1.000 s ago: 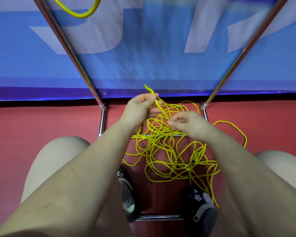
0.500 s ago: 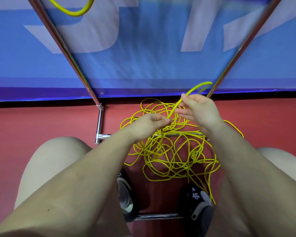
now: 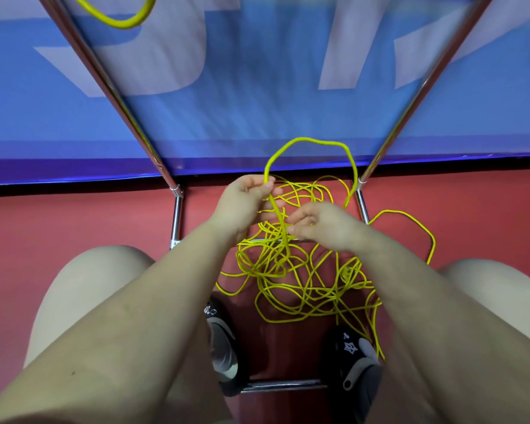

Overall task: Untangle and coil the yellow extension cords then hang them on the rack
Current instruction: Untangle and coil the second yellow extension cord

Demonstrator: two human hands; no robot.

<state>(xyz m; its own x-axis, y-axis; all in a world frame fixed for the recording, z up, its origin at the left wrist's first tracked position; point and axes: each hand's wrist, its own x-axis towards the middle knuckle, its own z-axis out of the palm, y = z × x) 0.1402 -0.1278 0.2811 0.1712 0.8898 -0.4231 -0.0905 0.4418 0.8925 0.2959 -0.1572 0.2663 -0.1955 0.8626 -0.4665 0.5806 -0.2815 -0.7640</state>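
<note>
A tangled pile of yellow extension cord (image 3: 300, 280) lies on the red floor between my feet. My left hand (image 3: 245, 203) pinches a strand of it, and from that pinch a raised loop (image 3: 311, 142) arches up and over to the right. My right hand (image 3: 322, 224) is just right of the left one, fingers curled around a strand that drops into the pile. Another yellow cord loop (image 3: 120, 21) hangs from the rack at the top left. The rack's two chrome legs (image 3: 110, 87) spread down to the floor on either side of the pile.
A blue banner (image 3: 257, 87) with white lettering stands behind the rack. The rack's chrome base bars (image 3: 283, 385) run along the floor around my black shoes (image 3: 224, 347). My bare knees flank the pile. One cord strand (image 3: 423, 231) trails out to the right.
My left hand moved up and now pinches the strand. The short raised end has become a wide loop arching above both hands. My right hand dropped lower, toward the pile.
</note>
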